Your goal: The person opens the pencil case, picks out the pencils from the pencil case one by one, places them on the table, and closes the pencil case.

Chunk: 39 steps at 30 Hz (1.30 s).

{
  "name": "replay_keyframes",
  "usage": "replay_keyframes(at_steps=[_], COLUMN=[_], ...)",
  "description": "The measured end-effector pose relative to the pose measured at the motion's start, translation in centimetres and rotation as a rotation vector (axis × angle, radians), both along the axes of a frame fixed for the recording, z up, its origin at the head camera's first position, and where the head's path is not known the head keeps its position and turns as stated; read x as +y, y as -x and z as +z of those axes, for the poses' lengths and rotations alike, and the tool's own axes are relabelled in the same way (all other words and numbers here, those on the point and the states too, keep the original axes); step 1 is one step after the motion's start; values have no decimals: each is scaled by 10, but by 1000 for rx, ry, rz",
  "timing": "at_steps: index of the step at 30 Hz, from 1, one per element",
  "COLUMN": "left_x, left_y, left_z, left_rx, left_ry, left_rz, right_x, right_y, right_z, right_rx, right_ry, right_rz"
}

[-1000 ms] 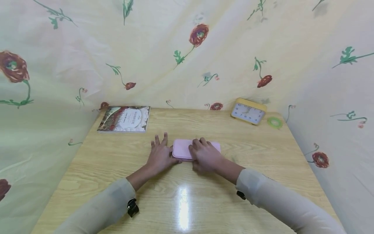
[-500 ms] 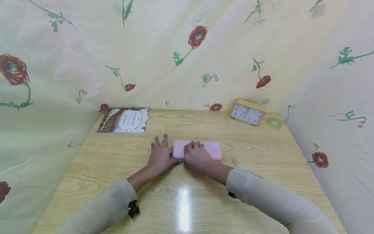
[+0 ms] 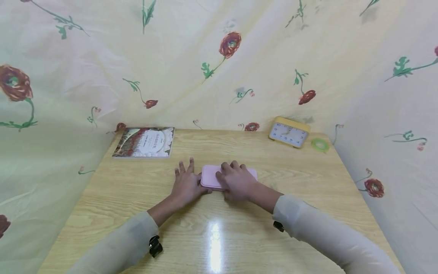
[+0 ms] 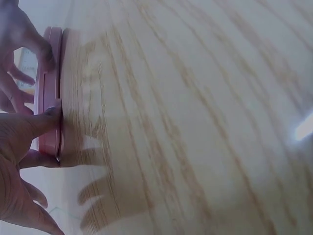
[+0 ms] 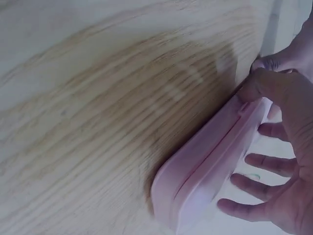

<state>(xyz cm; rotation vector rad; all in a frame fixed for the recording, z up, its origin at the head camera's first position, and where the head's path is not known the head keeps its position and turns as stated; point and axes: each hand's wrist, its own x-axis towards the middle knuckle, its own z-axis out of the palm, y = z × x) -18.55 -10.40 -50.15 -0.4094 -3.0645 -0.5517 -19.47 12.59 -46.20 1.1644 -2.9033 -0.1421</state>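
A flat pink case (image 3: 210, 176) with rounded corners lies on the wooden table; its lid seam shows along the front side in the right wrist view. My left hand (image 3: 186, 185) holds the left end, thumb on the front side and forefinger at the end, with the other fingers spread away from it. Over the case's middle, my right hand (image 3: 238, 182) has bent fingers on the lid. Its thumb (image 5: 266, 84) presses the front side near my left thumb in the right wrist view. Part of the lid is hidden beneath the right hand.
At the back left of the table (image 3: 137, 190) lies a booklet (image 3: 145, 142). A yellow clock (image 3: 289, 132) stands at the back right, beside a roll of green tape (image 3: 320, 144). Flowered cloth (image 3: 178, 57) hangs behind and on both sides.
My right hand slid left along the case toward the left hand, then came back right to the middle. The left hand and the case have stayed nearly in place.
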Motion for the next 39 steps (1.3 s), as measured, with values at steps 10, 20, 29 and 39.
replay_keyframes(at_steps=[10,20,29,39], left_x=[-5,-6,-5,-8], left_y=[11,8,3,2], left_z=[-24,-16,-8,1], left_rx=[62,84,49,-5], left_ry=[-47,-14,-17,-55], left_rz=[-6,-10,-16,-58], right_x=[-12,-3,22,48], right_y=[-4,9,37,70], right_z=[-13,6,22,32], right_rx=[113,-161,-358,-699], right_ry=[-67,55,212,477], right_rz=[30,-16,78,18])
